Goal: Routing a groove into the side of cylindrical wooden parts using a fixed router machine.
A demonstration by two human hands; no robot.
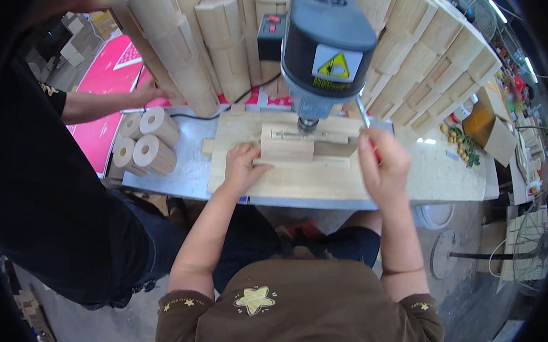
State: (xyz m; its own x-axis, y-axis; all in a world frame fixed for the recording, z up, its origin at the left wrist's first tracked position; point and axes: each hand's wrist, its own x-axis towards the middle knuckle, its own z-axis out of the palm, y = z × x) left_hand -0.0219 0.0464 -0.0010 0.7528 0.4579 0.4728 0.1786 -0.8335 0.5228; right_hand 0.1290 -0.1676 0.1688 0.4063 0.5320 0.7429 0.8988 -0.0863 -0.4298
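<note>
My left hand rests on a pale wooden board, thumb apart from the fingers, its fingertips against the left end of a wooden block. The block lies under the chuck of a blue-grey drill press. A narrow slot shows along its top, beside a light strip. On the right, my right hand is closed round the end of the press's metal lever; a bit of red shows at the palm. The drill tip is hard to make out.
Tall stacks of wooden cylinders and grooved pieces stand behind the press. Several bored cylinders stand at left. A co-worker in black reaches a hand toward the left stack. A cardboard box and a fan are at right.
</note>
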